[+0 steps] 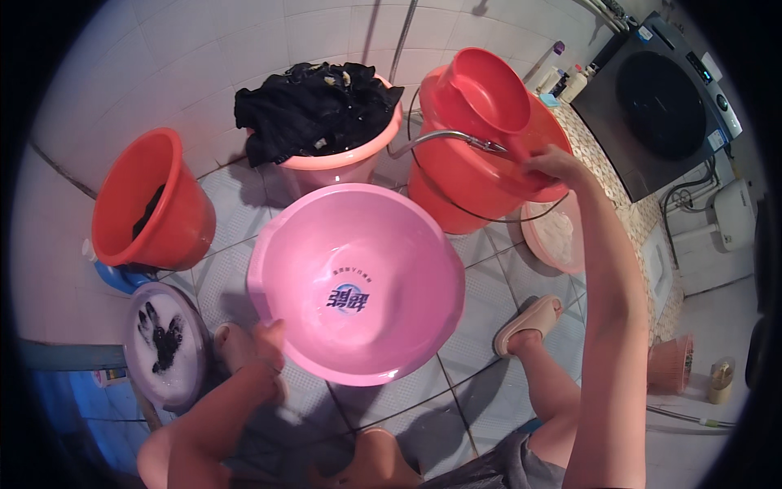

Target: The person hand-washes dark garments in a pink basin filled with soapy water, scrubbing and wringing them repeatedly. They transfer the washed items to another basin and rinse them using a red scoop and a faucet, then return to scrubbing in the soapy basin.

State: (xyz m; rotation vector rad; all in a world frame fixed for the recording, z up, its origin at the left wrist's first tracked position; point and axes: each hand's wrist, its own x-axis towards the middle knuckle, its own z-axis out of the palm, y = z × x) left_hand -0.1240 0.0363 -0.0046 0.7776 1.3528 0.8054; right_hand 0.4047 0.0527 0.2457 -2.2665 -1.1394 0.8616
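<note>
My left hand point(270, 344) grips the rim of a pink plastic basin point(403, 293), which bears printed writing on its inner bottom. The basin is tilted towards me, with no laundry in it. My right hand point(553, 166) holds the handle of a red plastic dipper point(489, 82) above a large red bucket point(467, 195). A metal hose point(443, 136) reaches over the bucket's rim beside the dipper. Behind the basin, dark wet clothes point(317, 113) are heaped over a pale orange tub point(342, 160).
At left stand a red bucket point(189, 214) with something dark inside and a basin of suds point(174, 373) holding a black glove-shaped item. A small pink basin point(577, 257) holds whitish contents at right. Beyond are bottles point(574, 85) and a front-loading washing machine point(647, 104).
</note>
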